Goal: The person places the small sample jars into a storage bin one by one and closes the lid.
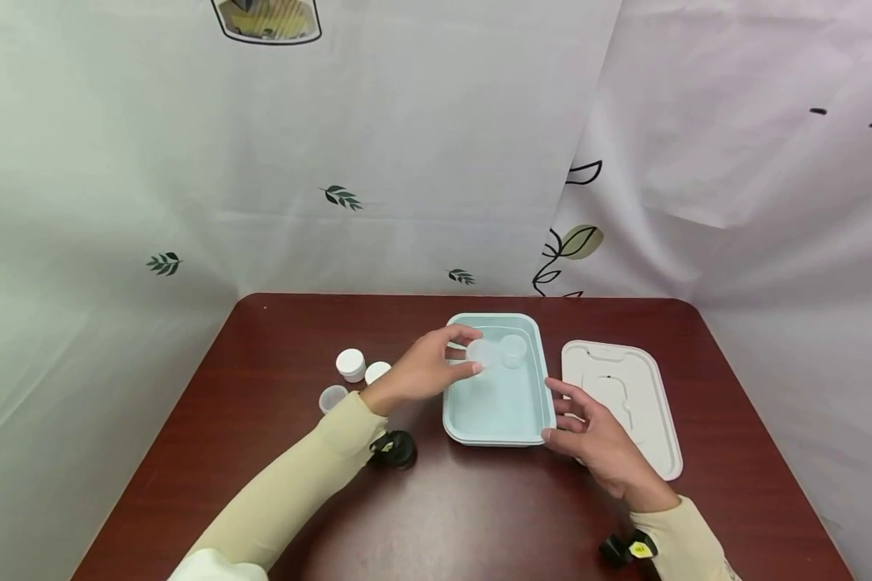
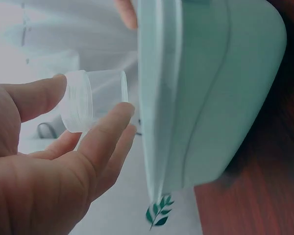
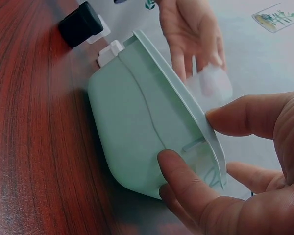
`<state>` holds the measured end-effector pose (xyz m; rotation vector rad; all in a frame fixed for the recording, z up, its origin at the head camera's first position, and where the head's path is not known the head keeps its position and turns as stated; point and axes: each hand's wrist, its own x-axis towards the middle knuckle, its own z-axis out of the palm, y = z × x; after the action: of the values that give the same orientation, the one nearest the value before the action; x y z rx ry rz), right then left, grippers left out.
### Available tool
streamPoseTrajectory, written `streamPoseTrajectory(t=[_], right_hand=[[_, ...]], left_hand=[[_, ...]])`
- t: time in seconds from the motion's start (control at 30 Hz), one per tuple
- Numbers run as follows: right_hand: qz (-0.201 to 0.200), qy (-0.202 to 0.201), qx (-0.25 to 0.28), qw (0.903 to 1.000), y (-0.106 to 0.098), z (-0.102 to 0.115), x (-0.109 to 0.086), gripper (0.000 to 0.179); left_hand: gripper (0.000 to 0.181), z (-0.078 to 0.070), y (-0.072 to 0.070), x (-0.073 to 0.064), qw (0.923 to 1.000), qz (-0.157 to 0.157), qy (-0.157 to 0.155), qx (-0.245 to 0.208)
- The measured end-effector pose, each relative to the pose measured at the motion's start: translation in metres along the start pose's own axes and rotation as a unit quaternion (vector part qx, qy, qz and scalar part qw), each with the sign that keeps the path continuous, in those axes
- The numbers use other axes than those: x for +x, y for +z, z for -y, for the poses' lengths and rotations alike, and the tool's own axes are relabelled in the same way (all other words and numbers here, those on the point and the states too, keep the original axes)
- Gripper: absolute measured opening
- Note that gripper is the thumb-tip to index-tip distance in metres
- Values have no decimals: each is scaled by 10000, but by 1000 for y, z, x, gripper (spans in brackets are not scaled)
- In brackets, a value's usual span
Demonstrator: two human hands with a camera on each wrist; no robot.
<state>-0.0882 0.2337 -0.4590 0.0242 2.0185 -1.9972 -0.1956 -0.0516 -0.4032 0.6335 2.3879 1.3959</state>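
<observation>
A small clear plastic jar with a threaded rim is pinched between the thumb and fingers of my left hand. In the head view this jar is over the pale green plastic tub; the left wrist view shows it above the tub's rim. Another clear jar stands inside the tub near its far right corner. My right hand holds the tub's right side. In the right wrist view its thumb lies on the rim and its fingers touch the outer wall.
Left of the tub, two small white-lidded containers and a clear container stand on the dark red-brown table. A white rectangular lid lies right of the tub. Behind the table hangs a pale printed cloth.
</observation>
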Motion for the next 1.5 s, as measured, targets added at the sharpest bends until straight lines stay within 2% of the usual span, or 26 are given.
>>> streamPoseTrajectory(t=[0.23, 0.57, 0.77, 0.97, 1.2, 1.5], right_hand=[[37, 44, -29, 10000, 0, 0, -1, 84], [117, -42, 3, 9999, 1, 0, 1, 83], [144, -42, 6, 9999, 1, -1, 1, 83], [157, -37, 14, 9999, 1, -2, 1, 83], [165, -66, 10, 9998, 0, -2, 1, 83], [102, -37, -2, 9999, -1, -3, 1, 83]], left_hand=[[45, 2, 22, 24, 9991, 245, -79, 339], [42, 2, 42, 41, 9964, 352, -158, 752], [42, 5, 53, 47, 9944, 313, -385, 934], [40, 8, 62, 51, 9936, 242, -388, 1036], [38, 11, 70, 53, 9919, 186, -561, 1126], [39, 14, 78, 54, 9913, 109, -562, 1181]])
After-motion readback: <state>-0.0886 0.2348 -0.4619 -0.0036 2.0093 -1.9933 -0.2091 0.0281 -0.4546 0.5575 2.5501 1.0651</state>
